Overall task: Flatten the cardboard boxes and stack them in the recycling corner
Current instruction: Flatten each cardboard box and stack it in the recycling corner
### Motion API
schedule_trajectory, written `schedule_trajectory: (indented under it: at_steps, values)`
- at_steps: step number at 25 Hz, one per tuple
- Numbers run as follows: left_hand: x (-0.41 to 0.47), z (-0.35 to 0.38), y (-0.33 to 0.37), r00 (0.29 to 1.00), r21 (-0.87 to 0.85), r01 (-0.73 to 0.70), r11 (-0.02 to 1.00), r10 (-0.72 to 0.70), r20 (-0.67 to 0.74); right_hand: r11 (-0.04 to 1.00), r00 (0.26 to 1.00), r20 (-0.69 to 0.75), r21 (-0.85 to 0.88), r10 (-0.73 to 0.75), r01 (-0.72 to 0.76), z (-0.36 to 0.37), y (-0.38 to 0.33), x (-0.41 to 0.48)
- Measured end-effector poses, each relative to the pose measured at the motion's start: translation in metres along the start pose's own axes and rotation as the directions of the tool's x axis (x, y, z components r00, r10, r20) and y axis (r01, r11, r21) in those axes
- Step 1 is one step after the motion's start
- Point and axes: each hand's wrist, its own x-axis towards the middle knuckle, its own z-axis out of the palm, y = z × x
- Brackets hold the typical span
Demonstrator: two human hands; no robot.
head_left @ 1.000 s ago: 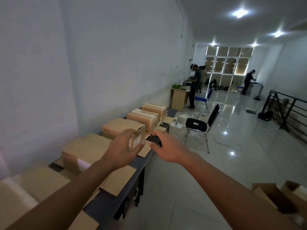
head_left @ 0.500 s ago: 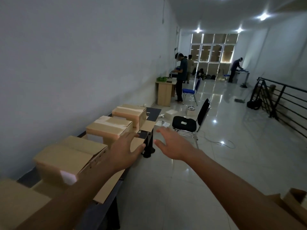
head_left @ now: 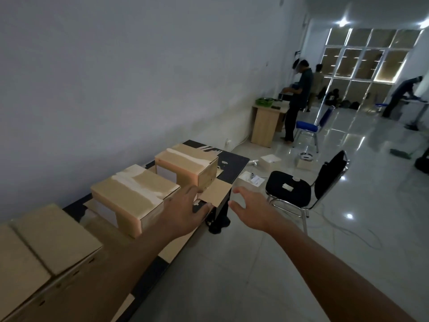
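Three cardboard boxes stand in a row on a dark table [head_left: 234, 163] along the left wall. The nearest box [head_left: 46, 247] fills the lower left. The middle box [head_left: 132, 194] and the far box [head_left: 185, 163] each carry a strip of pale tape on top, and loose flaps lie flat around them. My left hand [head_left: 183, 210] is stretched out with its fingers straight, by the right corner of the middle box, holding nothing. My right hand [head_left: 250, 210] is spread wide in the air past the table's edge, over the floor.
A black chair [head_left: 299, 189] stands on the tiled floor right of the table's end. Small white boxes [head_left: 269, 160] lie on the floor behind it. Farther back are a wooden desk [head_left: 264, 126], a blue chair [head_left: 306, 129] and several people.
The view has moved forward along the table, so the two taped boxes are closer. Both hands have stayed outstretched and empty, and the left now reaches the middle box's corner.
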Motion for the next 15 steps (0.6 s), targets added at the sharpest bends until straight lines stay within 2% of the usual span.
schedule_trajectory:
  at_steps: [8,12,15]
  values:
    - [0.199,0.11,-0.028,0.965,-0.136,0.262,0.955,-0.257,0.056,0.999,0.998,0.062,0.04,-0.012,0.01,-0.027,0.125,0.22]
    - [0.278,0.155,-0.055,0.93,-0.13,0.361,0.923,-0.368,-0.027,0.995,0.988,0.133,0.064,-0.085,0.077,-0.023,0.183,0.33]
    - [0.315,0.179,-0.072,0.853,-0.142,0.492,0.859,-0.508,-0.12,0.978,0.966,0.205,0.167,-0.16,0.126,-0.017,0.204,0.408]
